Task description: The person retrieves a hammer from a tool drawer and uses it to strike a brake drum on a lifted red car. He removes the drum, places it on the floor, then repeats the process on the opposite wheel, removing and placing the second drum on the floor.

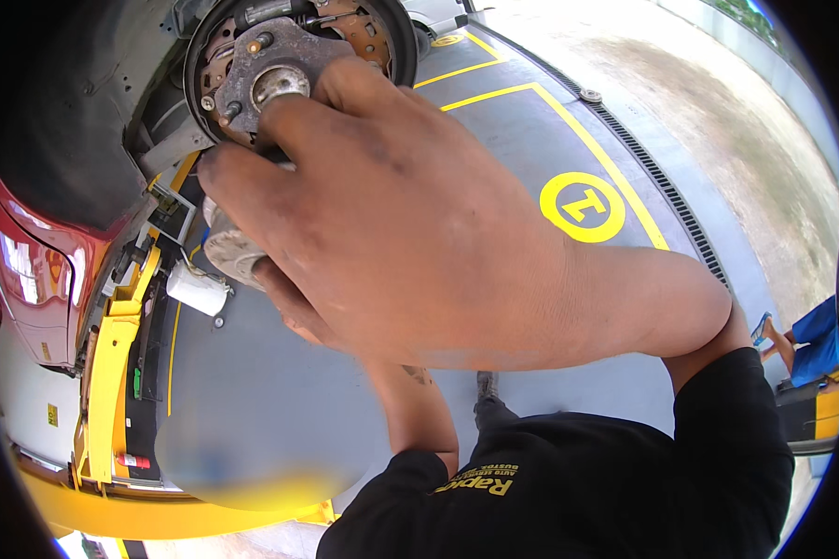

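Note:
My right hand (391, 214) fills the middle, close to the camera, its bent fingers at the lower edge of a wheel hub (280, 84). The rusty flange has studs round a pale, dirty centre. Behind it, brown brake shoes (368, 39) sit inside a dark round backing plate (403, 42). Below those fingers shows a scuffed grey-and-blue object (231, 250), its kind unclear. My left hand (300, 315) is mostly hidden beneath the right, its visible fingers bent against that object. What the right fingers close on is covered.
A red car body panel with a lamp (33, 265) stands at left, beside a yellow lift arm (112, 391). A white container (196, 287) is below the hub. Yellow lines mark the grey floor; a drain grate (657, 172) crosses at right. Another person's leg (781, 347) shows far right.

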Demonstrator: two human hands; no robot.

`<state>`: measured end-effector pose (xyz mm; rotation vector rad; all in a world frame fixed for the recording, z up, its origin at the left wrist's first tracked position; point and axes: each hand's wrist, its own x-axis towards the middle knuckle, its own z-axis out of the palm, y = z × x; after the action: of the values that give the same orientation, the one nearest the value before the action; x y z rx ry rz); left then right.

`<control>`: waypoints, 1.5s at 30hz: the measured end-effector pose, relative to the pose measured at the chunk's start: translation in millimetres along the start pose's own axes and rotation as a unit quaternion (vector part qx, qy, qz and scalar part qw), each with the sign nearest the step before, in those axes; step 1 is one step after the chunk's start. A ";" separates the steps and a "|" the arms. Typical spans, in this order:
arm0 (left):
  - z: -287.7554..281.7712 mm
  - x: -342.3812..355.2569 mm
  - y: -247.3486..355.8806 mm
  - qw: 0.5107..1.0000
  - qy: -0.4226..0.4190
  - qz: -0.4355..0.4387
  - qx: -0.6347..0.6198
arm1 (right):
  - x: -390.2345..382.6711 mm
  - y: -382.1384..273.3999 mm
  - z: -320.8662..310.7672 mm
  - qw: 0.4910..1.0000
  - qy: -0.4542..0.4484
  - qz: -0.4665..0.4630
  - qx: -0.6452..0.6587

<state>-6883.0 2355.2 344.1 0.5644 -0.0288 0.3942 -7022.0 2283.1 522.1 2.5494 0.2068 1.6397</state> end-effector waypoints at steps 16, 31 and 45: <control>-172.1 -162.2 -121.3 0.772 -0.126 -0.540 0.311 | -321.0 -22.0 10.9 0.939 -0.225 0.153 0.208; -85.5 -474.3 -304.1 0.536 -0.259 -0.683 0.424 | -513.0 252.3 -222.2 0.900 -0.091 0.423 -0.047; -60.1 -714.4 -579.6 0.390 -0.223 -0.734 0.510 | -704.9 531.6 -280.8 0.746 -0.141 0.650 -0.042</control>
<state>-7333.3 1685.0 -100.9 1.6488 0.2224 -1.7216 -7535.5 1643.4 91.4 2.8393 -2.0000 1.2225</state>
